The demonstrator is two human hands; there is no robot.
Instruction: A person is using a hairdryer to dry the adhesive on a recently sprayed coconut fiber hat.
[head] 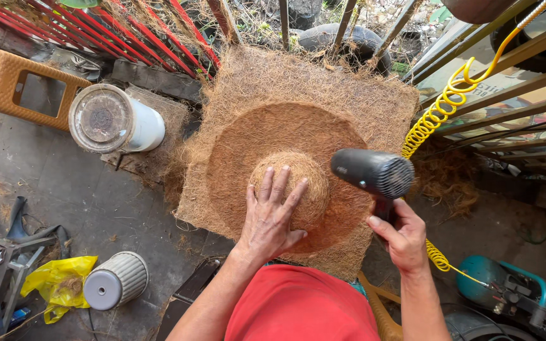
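Left hand [272, 215] lies spread, fingers splayed, on the coir dome [298, 183]; right hand [402, 237] is wrapped around the black blower [374, 173] handle.

Grey concrete floor [77, 189] — dusty, strewn with fibre scraps. On it: white bucket [112, 120] lying on its side, ribbed grey canister [116, 281], crumpled yellow bag [58, 281], woven orange crate [17, 88], teal compressor [507, 290] — lower right.

The fibre mat [298, 120] is straw-brown, with a darker reddish-brown disc and dome [295, 180]. The blower [374, 173] is black, its coiled hose [434, 117] yellow. The railing [140, 38] is red, the bucket [118, 120] white, the bag [58, 281] yellow, the compressor [494, 284] teal.
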